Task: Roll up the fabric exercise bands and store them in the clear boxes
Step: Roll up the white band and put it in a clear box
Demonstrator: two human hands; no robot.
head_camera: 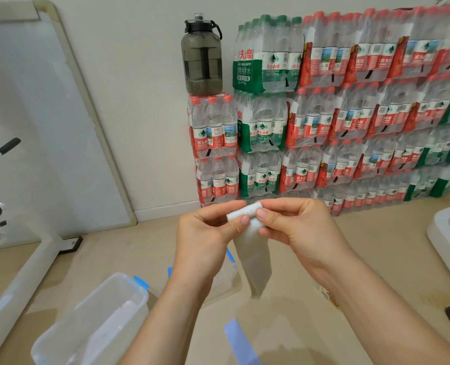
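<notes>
A white fabric band [253, 256] hangs in the air in front of me, its top end wound into a small roll. My left hand [208, 227] pinches the roll's left end with thumb and fingers. My right hand [295, 222] pinches the right end. The loose tail hangs down toward the floor. A clear box [92, 325] with blue latches stands open at the lower left, a pale pinkish band lying inside it. A second clear box [226, 275] sits on the floor behind my left wrist, mostly hidden.
Shrink-wrapped packs of water bottles [350, 114] are stacked against the wall, a dark jug [202, 55] on top. A whiteboard [42, 122] leans at the left. A clear lid with blue latch [260, 335] lies near my forearms. A white frame [448, 238] stands at the right.
</notes>
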